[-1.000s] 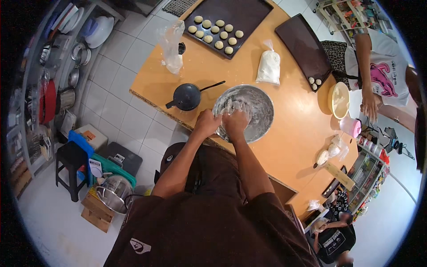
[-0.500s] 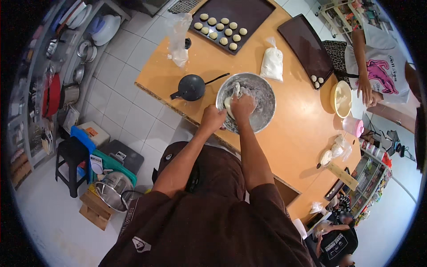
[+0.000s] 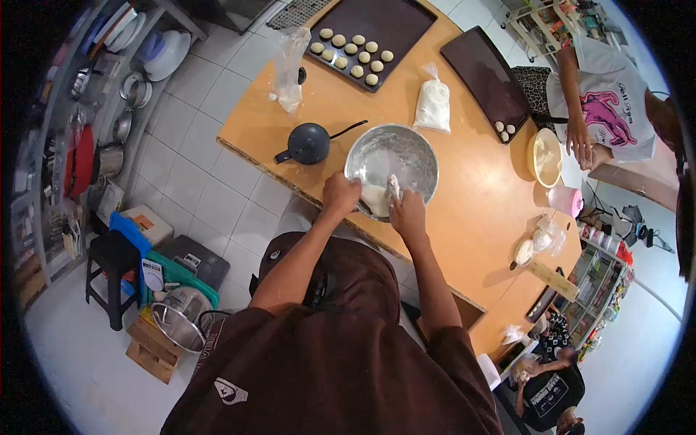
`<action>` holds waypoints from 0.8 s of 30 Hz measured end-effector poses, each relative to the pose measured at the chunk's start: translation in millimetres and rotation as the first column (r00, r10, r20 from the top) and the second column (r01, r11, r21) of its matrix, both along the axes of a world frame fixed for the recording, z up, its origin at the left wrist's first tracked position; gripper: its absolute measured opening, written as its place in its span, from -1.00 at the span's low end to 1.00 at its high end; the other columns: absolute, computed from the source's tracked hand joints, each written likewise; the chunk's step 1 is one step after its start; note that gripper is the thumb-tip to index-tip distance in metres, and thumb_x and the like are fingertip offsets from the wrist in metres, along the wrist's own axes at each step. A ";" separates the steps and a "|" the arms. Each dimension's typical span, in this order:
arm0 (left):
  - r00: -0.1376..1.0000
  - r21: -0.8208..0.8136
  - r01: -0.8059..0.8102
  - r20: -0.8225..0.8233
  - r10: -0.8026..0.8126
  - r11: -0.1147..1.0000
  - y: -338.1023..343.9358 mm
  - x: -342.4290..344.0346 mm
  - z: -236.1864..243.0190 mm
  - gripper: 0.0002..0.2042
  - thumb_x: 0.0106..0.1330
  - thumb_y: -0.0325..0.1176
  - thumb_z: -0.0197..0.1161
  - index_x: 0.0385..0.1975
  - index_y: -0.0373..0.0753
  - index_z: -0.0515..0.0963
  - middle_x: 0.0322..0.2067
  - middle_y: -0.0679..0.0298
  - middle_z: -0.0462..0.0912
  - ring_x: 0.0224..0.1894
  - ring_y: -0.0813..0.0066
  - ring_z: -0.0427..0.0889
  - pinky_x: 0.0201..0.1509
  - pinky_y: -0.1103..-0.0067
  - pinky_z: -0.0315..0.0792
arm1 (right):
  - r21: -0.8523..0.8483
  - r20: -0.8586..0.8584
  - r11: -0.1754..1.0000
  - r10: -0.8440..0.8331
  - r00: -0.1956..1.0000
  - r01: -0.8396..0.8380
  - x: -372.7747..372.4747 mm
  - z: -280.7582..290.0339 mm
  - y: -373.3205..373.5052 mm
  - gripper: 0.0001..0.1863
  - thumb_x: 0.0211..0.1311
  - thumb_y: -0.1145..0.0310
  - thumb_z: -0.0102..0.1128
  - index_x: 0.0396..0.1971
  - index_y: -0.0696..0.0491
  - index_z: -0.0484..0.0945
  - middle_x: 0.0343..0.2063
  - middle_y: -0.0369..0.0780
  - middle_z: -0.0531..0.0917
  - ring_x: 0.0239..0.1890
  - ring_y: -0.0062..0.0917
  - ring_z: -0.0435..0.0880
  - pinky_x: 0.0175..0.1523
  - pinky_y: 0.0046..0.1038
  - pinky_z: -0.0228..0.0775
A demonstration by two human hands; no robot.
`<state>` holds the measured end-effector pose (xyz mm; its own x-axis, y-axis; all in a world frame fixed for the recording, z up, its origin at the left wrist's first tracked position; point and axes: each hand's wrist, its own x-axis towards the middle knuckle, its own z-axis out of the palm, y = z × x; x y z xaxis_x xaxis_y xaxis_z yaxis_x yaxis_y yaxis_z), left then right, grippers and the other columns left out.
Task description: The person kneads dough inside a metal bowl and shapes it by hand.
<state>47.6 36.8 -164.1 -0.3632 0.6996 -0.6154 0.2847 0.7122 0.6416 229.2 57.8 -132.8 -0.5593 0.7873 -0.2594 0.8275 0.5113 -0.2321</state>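
Note:
A steel mixing bowl [image 3: 399,152] with whitish residue sits near the table's edge in front of me. Pale dough [image 3: 373,197] lies in its near left part. My left hand [image 3: 341,194] is closed on the bowl's left near rim. My right hand [image 3: 406,214] is at the near right inside of the bowl, its flour-coated fingers bunched at the dough. A dark jug-like pot [image 3: 308,143] with a dark utensil stands to the left. A bag of white powder [image 3: 433,107] lies beyond the bowl.
On the wooden table [image 3: 478,232] are a tray of dough balls [image 3: 391,22], a second tray [image 3: 478,72], a yellow bowl [image 3: 544,141] and bags [image 3: 540,239]. A person [image 3: 602,109] stands at the right, others lower right. Shelves [image 3: 116,101] and a stool [image 3: 112,261] are left.
My right hand has moved from the bowl's middle toward its near right side. The dough now shows low in the bowl. My left hand stays at the rim.

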 end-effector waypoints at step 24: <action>0.918 -0.088 -0.008 0.395 0.042 0.996 4.3 -16.9 1.9 -0.67 0.27 -0.28 0.18 -0.44 -0.55 0.52 -0.65 0.06 0.61 -0.64 0.25 0.69 -0.60 0.37 0.59 | -0.291 0.137 0.719 -0.622 0.771 0.632 -84.5 -41.7 56.8 -0.48 0.16 -0.04 0.08 -0.13 0.12 0.63 -0.06 0.11 0.60 0.15 -0.06 0.47 0.24 -0.08 0.21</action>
<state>30.7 41.1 -162.2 -0.0947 0.6339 -0.7676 0.0006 0.7711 0.6367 144.7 114.6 -174.5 0.0447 0.8329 -0.5516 0.9417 -0.2195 -0.2551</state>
